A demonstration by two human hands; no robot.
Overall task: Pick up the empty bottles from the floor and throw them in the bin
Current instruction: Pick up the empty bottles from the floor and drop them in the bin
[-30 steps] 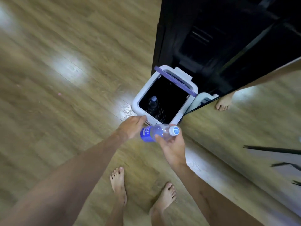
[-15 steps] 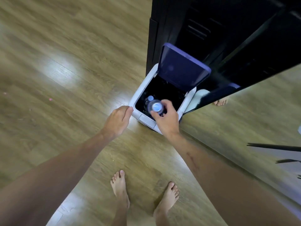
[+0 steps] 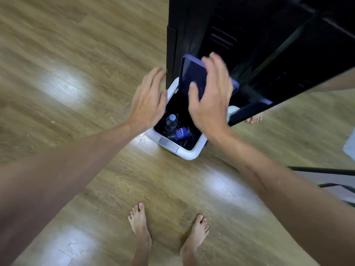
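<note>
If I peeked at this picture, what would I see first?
Two big open hands, the left hand and right hand, spread above a white bin on the wooden floor. The bin's purple lid stands up, and inside lie a clear bottle and a blue-labelled bottle. Two bare feet stand below.

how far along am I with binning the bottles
Done: two bottles, a clear bottle and a blue-labelled bottle, lie inside the bin, lid up. In hand: nothing; left hand and right hand are open. Left: no bottles show on the floor.
</note>
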